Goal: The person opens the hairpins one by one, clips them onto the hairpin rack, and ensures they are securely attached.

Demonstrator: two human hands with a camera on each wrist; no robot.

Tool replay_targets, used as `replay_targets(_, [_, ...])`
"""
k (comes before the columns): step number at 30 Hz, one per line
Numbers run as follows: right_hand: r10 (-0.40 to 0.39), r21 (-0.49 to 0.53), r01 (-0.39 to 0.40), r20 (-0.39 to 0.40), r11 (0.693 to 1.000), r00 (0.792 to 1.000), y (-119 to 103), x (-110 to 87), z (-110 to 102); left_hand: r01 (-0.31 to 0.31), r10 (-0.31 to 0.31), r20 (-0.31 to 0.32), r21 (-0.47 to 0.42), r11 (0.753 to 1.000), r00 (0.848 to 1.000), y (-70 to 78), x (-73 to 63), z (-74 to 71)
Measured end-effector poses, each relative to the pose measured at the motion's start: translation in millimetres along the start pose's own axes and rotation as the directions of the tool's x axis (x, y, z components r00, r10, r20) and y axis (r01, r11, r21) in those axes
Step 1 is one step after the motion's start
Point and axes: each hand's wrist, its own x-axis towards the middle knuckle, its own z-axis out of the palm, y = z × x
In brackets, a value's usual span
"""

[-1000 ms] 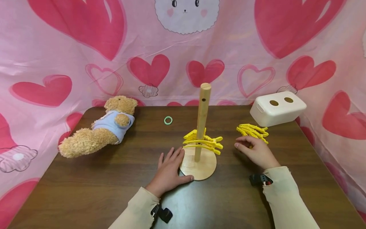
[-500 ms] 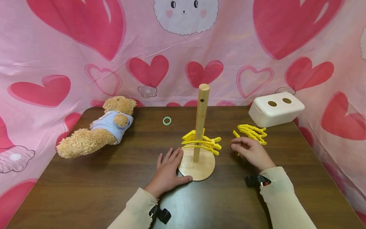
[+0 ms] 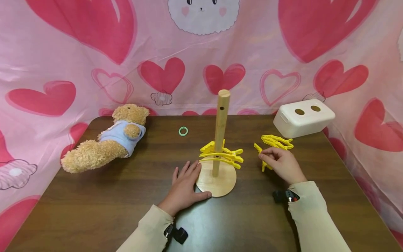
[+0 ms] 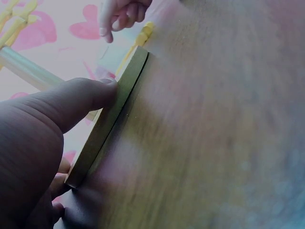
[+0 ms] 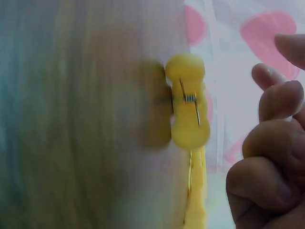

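Observation:
My left hand [image 3: 184, 190] rests against the round wooden base [image 3: 221, 187] of an upright post [image 3: 221, 126], fingers stretched out. In the left wrist view, its thumb [image 4: 90, 93] lies at the base's edge. Several yellow alligator hair clips [image 3: 231, 159] sit across the post's lower part. Over at the right, my right hand [image 3: 281, 164] hovers over one loose yellow alligator clip [image 3: 264, 166], partly hiding it. The right wrist view shows that clip's spring end [image 5: 189, 102] on the table, apart from my loosely curled fingers [image 5: 267, 143].
More yellow clips [image 3: 277, 141] lie in a pile behind my right hand. A white box [image 3: 303, 120] with two round holes stands at the back right. Beyond the post lies a green ring [image 3: 183, 131]. A teddy bear [image 3: 116, 138] in blue lies at the left.
One clip has come out of the pile to the left and lies apart. My right hand went left with it, then drew slightly back right. My left hand stays at the base.

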Motion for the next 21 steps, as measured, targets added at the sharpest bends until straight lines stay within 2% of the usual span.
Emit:
replay_targets(4, [0.015, -0.047, -0.013, 0.036, 0.999, 0.999, 2.4, 2.9, -2.4, -0.007, 0.007, 0.003, -0.009, 1.000, 1.000, -0.5, 0.1, -2.6])
replay_targets(8, [0.043, -0.053, -0.037, 0.105, 0.998, 0.994, 7.1, 4.5, -1.7, -0.009, 0.009, 0.001, 0.006, 1.000, 1.000, -2.0, -1.0, -2.2])
replay_targets(13, [0.055, -0.069, -0.049, 0.094, 0.996, 0.994, 10.2, 5.5, -2.1, -0.001, 0.001, -0.005, 0.000, 1.000, 1.000, -1.6, -2.2, -2.3])
replay_targets(16, [0.087, -0.091, -0.078, 0.094, 0.993, 0.992, 10.6, 5.8, -3.9, -0.004, 0.004, -0.005, -0.003, 1.000, 1.000, -1.0, -1.9, -1.9])
replay_targets(21, [0.185, -0.134, -0.167, 0.138, 0.977, 0.973, 10.8, 5.5, -10.3, -0.007, 0.007, -0.005, -0.001, 1.000, 1.000, 0.6, 0.0, -0.8])
